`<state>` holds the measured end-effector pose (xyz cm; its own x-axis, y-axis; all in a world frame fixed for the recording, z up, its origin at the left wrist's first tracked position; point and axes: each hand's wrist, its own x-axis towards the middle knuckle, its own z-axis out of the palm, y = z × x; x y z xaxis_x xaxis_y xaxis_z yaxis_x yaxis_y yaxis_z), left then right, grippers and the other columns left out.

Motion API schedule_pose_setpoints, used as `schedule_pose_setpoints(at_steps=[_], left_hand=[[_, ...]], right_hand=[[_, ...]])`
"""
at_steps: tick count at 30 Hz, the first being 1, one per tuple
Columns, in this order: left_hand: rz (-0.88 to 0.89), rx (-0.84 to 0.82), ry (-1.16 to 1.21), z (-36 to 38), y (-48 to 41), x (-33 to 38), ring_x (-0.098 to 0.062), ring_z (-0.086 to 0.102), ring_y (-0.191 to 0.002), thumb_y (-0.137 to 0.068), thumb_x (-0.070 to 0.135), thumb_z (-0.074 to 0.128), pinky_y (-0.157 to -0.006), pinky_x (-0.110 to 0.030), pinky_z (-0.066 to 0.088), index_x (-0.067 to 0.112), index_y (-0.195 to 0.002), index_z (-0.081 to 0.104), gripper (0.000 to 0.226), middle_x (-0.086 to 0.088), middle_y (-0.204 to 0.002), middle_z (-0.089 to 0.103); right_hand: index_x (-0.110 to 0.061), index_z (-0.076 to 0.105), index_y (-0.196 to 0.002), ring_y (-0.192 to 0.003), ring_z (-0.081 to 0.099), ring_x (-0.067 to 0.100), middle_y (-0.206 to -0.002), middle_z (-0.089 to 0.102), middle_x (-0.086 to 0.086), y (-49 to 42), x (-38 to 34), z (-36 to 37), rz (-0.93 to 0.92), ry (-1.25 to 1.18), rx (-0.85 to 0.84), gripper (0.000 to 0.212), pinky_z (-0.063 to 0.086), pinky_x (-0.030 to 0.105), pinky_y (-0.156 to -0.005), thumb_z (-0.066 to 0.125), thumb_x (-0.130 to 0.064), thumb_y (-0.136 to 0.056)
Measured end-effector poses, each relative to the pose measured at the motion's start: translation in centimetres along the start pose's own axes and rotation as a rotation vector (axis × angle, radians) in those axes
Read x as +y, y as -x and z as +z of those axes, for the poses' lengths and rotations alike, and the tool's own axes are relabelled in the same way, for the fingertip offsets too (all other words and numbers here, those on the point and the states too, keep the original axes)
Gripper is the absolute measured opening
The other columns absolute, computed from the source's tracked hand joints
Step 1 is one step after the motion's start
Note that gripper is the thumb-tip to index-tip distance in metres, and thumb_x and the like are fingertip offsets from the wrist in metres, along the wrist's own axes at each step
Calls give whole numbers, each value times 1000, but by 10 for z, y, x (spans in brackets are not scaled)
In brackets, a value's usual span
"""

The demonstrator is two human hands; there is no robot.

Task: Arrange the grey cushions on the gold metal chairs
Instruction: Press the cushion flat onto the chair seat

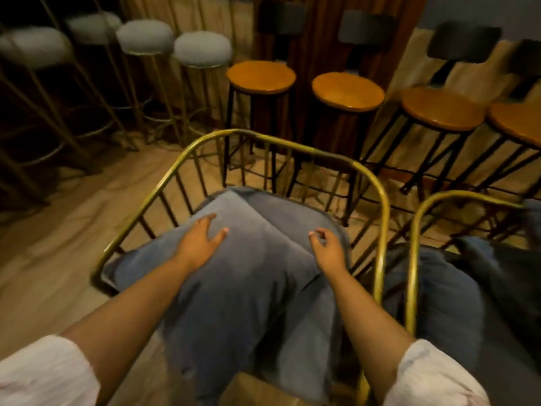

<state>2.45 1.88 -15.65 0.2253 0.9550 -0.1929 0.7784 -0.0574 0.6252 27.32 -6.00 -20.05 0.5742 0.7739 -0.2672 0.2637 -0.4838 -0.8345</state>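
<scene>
A gold metal chair (187, 153) with a curved barred back stands right in front of me. A grey cushion (248, 259) lies tilted on top of another grey seat cushion (304, 341) inside it. My left hand (202, 241) rests flat on the top cushion's left side, fingers spread. My right hand (328, 247) hovers over the cushion's right edge with fingers loosely curled, holding nothing. A second gold chair (418, 230) at the right carries more grey cushions (439, 291).
Several gold-legged stools with fluffy grey tops (202, 48) line the back left. Wooden-seat bar stools on black legs (260, 76) stand behind the chair and to the right. Pale wood floor (58, 235) lies to the left.
</scene>
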Motion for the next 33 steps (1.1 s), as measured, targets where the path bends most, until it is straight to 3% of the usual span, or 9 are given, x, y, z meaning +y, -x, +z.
schedule_pose_setpoints(at_steps=[6, 10, 14, 17, 19, 27, 31, 33], left_hand=[[-154, -22, -68, -31, -64, -96, -34, 38, -137, -92, 40, 50, -109, -40, 32, 17, -147, 30, 63, -14, -152, 35], [-245, -66, -60, -21, -111, -146, -35, 34, -139, -93, 42, 49, -109, -44, 32, 21, -149, 25, 65, -12, -156, 30], [-329, -156, 44, -13, -133, -180, -38, 36, -137, -89, 44, 54, -107, -48, 35, 24, -151, 20, 73, -15, -154, 32], [-442, -236, 52, -5, -145, -205, -37, 27, -143, -76, 54, 66, -111, -51, 28, 23, -152, 9, 99, -12, -159, 21], [-491, -263, 45, -3, -152, -217, -35, 24, -144, -71, 59, 68, -114, -49, 25, 20, -153, 7, 109, -10, -160, 18], [-464, -303, 48, -3, -131, -218, -34, 35, -139, -54, 74, 69, -112, -52, 29, 29, -145, 30, 110, -6, -155, 33], [-457, -375, 132, 9, -104, -216, -33, 38, -137, -12, 88, 63, -111, -47, 30, 26, -144, 34, 148, -4, -151, 37], [-479, -393, 187, 18, -96, -222, -32, 36, -138, -22, 87, 65, -112, -47, 28, 30, -144, 33, 139, -2, -153, 35]], right_hand=[[3, 35, -142, -139, 33, 37, -150, 36, 25, -22, 51, 96, 367, -17, 56, 73, 23, 38, -113, 59, -41, -89], [-19, 18, -151, -144, 17, 37, -158, 17, 18, -34, 90, 135, 533, -59, 85, 87, 19, 45, -115, 56, -58, -83], [-34, 12, -150, -143, 21, 38, -157, 9, 20, -32, 113, 157, 481, -149, 174, 96, 26, 48, -114, 67, -57, -75], [-30, 8, -151, -143, 24, 34, -158, 14, 13, -27, 136, 164, 436, -222, 227, 111, 25, 46, -116, 74, -58, -66], [-27, 4, -151, -140, 31, 33, -157, 22, 10, -26, 144, 164, 453, -304, 239, 108, 30, 45, -113, 75, -47, -72], [-28, 13, -152, -141, 32, 26, -158, 24, 3, -45, 127, 142, 264, -286, 265, 97, 31, 35, -110, 74, -39, -77], [-24, 25, -150, -142, 30, 21, -156, 29, 1, -75, 106, 120, 131, -245, 204, 88, 27, 28, -112, 74, -36, -77], [-25, 28, -148, -142, 30, 21, -156, 29, 0, -89, 100, 113, 148, -279, 124, 86, 29, 34, -114, 74, -37, -77]])
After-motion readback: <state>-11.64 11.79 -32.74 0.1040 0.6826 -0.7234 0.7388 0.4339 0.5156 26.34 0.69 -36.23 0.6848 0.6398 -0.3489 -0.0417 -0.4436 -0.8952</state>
